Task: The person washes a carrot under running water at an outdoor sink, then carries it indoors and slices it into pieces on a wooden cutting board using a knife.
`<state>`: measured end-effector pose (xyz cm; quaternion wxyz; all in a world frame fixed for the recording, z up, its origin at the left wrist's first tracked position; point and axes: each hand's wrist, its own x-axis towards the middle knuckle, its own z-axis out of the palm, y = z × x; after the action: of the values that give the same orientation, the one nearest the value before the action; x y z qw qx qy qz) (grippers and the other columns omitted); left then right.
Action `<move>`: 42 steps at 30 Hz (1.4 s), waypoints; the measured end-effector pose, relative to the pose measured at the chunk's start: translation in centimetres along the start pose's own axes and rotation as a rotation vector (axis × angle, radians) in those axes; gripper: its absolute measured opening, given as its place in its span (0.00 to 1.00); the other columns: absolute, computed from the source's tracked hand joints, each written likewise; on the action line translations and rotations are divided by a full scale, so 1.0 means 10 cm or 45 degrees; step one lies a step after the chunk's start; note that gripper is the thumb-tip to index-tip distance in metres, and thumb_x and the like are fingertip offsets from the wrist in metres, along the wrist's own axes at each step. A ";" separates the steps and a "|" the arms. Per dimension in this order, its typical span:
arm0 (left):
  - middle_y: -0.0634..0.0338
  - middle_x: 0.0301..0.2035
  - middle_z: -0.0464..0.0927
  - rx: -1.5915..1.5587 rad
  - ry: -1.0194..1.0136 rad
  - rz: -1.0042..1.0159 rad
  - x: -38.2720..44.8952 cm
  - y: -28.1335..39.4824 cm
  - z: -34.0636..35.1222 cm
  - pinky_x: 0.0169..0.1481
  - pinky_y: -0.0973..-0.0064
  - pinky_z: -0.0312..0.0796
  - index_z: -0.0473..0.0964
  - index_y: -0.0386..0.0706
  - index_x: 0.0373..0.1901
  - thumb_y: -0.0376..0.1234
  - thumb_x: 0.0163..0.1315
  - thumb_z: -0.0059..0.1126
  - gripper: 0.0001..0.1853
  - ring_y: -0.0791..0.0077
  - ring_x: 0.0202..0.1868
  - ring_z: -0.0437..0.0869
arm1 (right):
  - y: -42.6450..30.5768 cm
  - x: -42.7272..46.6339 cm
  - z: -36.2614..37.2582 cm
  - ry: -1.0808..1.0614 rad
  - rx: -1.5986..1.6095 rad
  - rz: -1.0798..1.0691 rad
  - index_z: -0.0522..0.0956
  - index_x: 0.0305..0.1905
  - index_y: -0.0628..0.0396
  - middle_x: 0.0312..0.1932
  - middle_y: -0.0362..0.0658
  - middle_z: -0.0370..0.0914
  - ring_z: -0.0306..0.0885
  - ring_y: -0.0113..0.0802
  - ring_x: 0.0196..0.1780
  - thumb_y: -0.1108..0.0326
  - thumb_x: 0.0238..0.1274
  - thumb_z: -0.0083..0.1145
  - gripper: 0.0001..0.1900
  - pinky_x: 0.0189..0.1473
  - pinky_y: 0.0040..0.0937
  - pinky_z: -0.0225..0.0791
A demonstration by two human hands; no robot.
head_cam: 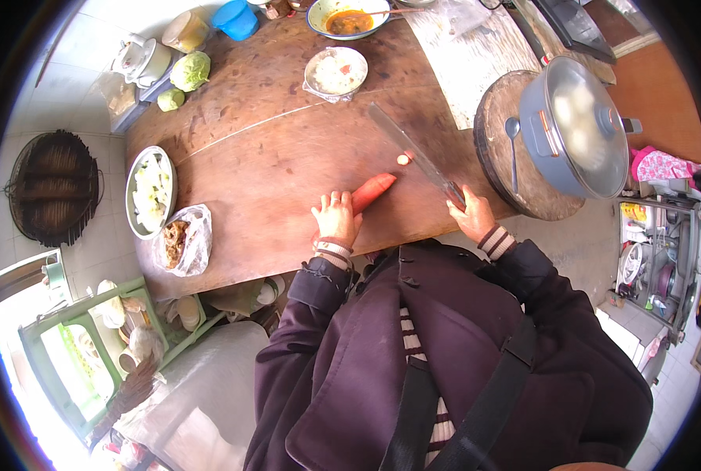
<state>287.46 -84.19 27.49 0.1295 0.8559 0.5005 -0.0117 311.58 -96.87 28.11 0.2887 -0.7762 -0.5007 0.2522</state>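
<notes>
My left hand [335, 216] presses a carrot [374, 191] down on the brown wooden table [268, 194], covering its thick end. The carrot's other end points up and to the right. In my right hand [474, 215] is the handle of a kitchen knife [412, 147] with a long, broad blade. The blade slants up and to the left above the table, apart from the carrot. A small cut-off carrot end [403, 159] lies close beside the blade, its pale face showing.
At the right, a lidded grey-blue pot [533, 123] stands on a round wooden chopping board [491, 141] beside a spoon [514, 153]. Leftward are a bowl of chopped pale vegetables [152, 194] and a plastic bag of brown food [185, 241]. A plastic-lined bowl [335, 70] and cabbage [191, 72] sit farther back.
</notes>
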 end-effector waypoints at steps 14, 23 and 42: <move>0.56 0.33 0.73 -2.542 0.493 -1.111 -0.29 -0.77 0.04 0.40 0.65 0.74 0.68 0.37 0.38 0.34 0.50 0.61 0.16 0.64 0.35 0.77 | -0.49 -0.05 -0.13 -0.167 0.105 -0.043 0.69 0.38 0.63 0.24 0.57 0.72 0.74 0.51 0.30 0.63 0.50 0.55 0.15 0.30 0.36 0.65; 0.43 0.28 0.75 -2.476 -0.132 -1.178 -0.54 -0.76 0.18 0.37 0.68 0.76 0.69 0.35 0.36 0.43 0.56 0.53 0.19 0.55 0.33 0.79 | -0.55 -0.04 0.11 -0.314 0.039 -0.211 0.67 0.35 0.62 0.20 0.57 0.70 0.71 0.54 0.26 0.63 0.50 0.54 0.14 0.25 0.41 0.62; 0.62 0.43 0.68 0.169 0.010 -0.154 -0.51 -0.75 0.06 0.46 0.51 0.57 0.55 0.60 0.60 0.39 0.42 0.62 0.40 0.61 0.46 0.68 | -0.68 -0.07 0.32 -0.395 -0.011 -0.192 0.66 0.35 0.62 0.21 0.57 0.71 0.71 0.55 0.25 0.65 0.50 0.53 0.13 0.25 0.44 0.63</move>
<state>278.51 -85.18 26.11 0.0697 0.8308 0.5499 -0.0494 304.84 -94.64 30.72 0.2227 -0.6892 -0.5972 0.3446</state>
